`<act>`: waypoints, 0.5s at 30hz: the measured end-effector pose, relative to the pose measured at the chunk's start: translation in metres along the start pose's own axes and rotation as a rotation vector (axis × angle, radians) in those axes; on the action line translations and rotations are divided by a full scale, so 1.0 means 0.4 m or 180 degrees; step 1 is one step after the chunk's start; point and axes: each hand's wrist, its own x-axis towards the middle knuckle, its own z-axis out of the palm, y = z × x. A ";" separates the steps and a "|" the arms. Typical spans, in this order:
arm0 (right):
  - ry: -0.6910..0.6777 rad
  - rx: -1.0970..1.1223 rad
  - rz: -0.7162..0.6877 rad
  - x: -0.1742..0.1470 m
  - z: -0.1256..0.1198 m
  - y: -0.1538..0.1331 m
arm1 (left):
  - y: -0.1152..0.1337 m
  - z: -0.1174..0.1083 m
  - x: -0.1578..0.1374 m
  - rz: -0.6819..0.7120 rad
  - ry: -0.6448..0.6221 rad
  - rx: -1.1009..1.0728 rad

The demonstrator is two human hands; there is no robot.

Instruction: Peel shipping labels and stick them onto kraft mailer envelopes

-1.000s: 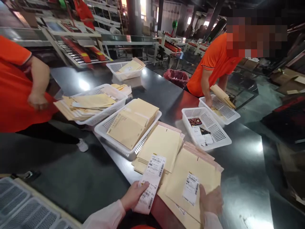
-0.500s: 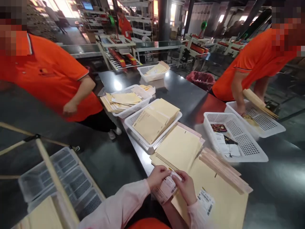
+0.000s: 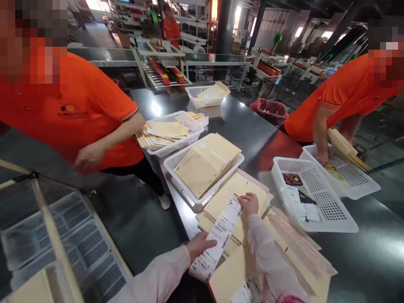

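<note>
A long strip of printed shipping labels (image 3: pixel 224 225) stretches slantwise between my hands. My left hand (image 3: pixel 199 246) is closed on its lower part, thumb across the printed face. At the upper end, my right hand (image 3: pixel 249 204) pinches the strip by its edge. Underneath lies a pile of kraft envelopes (image 3: pixel 232 187), and a nearer envelope (image 3: pixel 235 263) carries a white label (image 3: pixel 248 292), partly hidden by my right sleeve.
Ahead stands a white basket (image 3: pixel 167 165) of envelopes, with more baskets beyond. To the right, another basket (image 3: pixel 336 210) holds small packets. Co-workers in orange shirts lean in at left (image 3: pixel 104 97) and right (image 3: pixel 342 94). Clear plastic bins (image 3: pixel 91 235) sit low on the left.
The labels, bunched between both hands before, are now drawn out into a long strip. My right hand has moved up and forward; my left hand sits lower. The left co-worker has come closer.
</note>
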 end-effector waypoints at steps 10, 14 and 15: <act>0.0424 -0.1106 0.0791 -0.001 -0.044 0.072 | -0.208 -0.105 -0.143 -0.0108 0.0486 0.0171; 0.0609 -0.0824 0.0742 -0.019 -0.069 0.093 | -0.108 -0.075 -0.128 0.0118 0.0228 0.0358; 0.0753 -0.0719 0.0652 -0.015 -0.072 0.087 | -0.082 -0.062 -0.116 0.0163 0.0174 0.0395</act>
